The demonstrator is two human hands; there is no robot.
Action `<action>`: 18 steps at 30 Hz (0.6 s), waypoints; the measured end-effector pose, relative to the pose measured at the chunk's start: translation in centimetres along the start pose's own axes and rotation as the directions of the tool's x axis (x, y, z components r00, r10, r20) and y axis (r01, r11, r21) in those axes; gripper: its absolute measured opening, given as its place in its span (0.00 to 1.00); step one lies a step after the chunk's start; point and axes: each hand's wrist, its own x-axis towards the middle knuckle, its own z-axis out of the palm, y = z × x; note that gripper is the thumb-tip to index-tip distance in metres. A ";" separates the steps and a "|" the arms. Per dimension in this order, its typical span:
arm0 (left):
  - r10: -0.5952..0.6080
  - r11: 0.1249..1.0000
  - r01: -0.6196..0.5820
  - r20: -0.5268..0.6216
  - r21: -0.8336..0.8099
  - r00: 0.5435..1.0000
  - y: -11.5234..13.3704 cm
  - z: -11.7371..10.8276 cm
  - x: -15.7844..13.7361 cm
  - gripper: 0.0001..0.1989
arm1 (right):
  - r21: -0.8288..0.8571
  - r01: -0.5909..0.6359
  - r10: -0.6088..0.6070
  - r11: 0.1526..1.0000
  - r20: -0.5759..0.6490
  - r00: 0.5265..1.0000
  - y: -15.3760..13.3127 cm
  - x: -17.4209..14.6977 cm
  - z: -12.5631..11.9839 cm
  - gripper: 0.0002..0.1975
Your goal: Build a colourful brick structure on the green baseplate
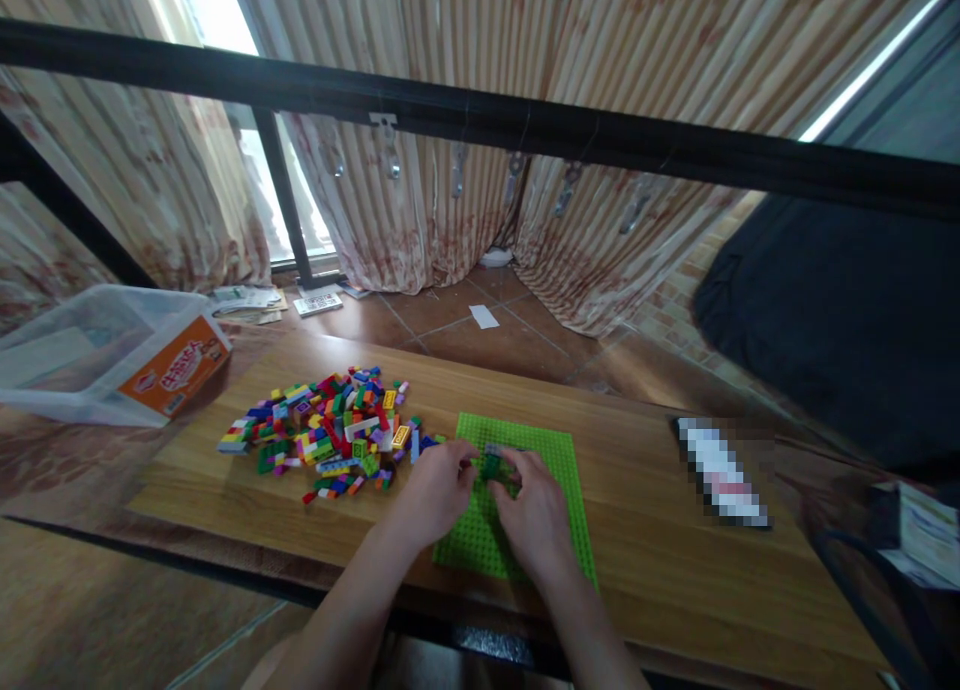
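Note:
A bright green studded baseplate (577, 510) lies on the wooden board, partly covered by both hands. Over its upper middle, my right hand (536, 510) has its thumb and fingers closed around a dark green toy brick (492, 466). A small greyish piece (493, 450) shows at the brick's far side; whether the two are joined cannot be made out. My left hand (442, 485) is curled just left of the brick, fingertips pinched together, and what they hold is hidden. Left of the baseplate spreads a loose heap of multicoloured toy bricks (337, 430), its right edge close to my left hand.
The bricks lie on a wooden tabletop (660, 570). A clear plastic bin (82, 405) with an orange label stands at the far left. A phone-like slab (720, 475), blurred out, lies at the right. A black metal bar (465, 105) crosses in front of the curtains (480, 30).

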 end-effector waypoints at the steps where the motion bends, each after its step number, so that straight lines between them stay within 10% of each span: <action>1: -0.014 1.000 0.014 0.000 -0.005 1.000 0.1 0.3 0.0 0.11 | -0.036 -0.019 0.019 0.999 -0.001 1.000 0.1 -0.1 -0.1 0.14; 18: -0.078 0.989 0.074 0.029 0.126 0.997 0.6 1.8 0.3 0.09 | -0.150 -0.007 0.010 0.989 0.020 1.000 0.6 0.2 0.4 0.10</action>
